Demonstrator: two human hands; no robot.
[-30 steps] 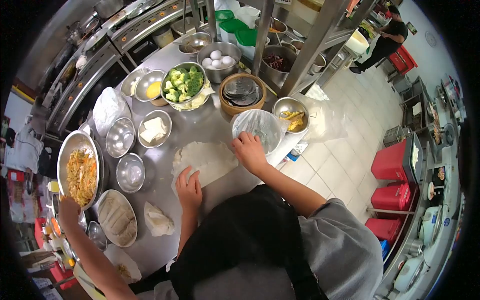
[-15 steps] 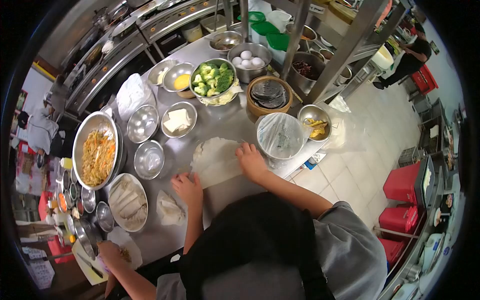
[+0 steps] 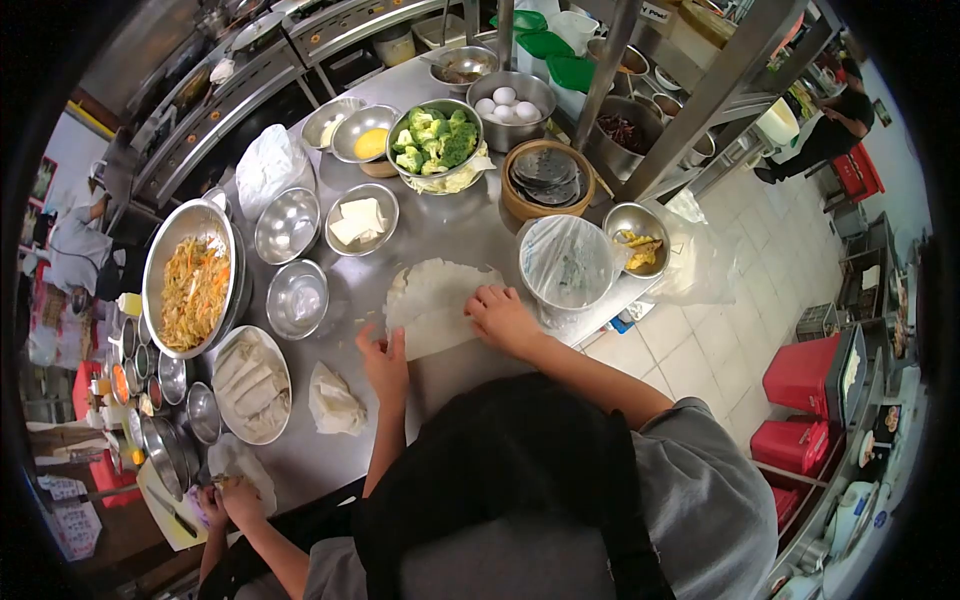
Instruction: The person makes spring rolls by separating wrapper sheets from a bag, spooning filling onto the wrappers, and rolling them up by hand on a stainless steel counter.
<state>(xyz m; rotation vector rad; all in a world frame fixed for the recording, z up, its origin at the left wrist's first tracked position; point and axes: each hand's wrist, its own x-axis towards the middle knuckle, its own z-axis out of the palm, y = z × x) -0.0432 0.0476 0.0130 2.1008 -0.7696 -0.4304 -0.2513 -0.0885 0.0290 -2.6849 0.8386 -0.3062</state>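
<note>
A thin, pale wrapper sheet (image 3: pixel 430 300) lies on the steel table in front of me. My right hand (image 3: pixel 503 320) rests its bent fingers on the sheet's right part, apart from one another. At the left edge is my left hand (image 3: pixel 384 365), with thumb and forefinger spread and nothing visible between them. A folded pile of similar pale wrappers (image 3: pixel 335 400) sits left of that hand. Beyond it, an oval dish (image 3: pixel 286 400) holds several rolled pieces.
A large bowl of shredded noodle-like filling (image 3: pixel 192 295) stands at left, near empty-looking steel bowls (image 3: pixel 297 300). Broccoli (image 3: pixel 435 140), tofu-like blocks (image 3: pixel 357 221), eggs (image 3: pixel 507 105) and a plastic-covered tub (image 3: pixel 568 262) line the far side. A co-worker's hands (image 3: pixel 228 500) work at lower left.
My left hand has lifted its fingers and parted thumb from forefinger. My right hand has shifted slightly left over the sheet. The co-worker's second hand has come into view.
</note>
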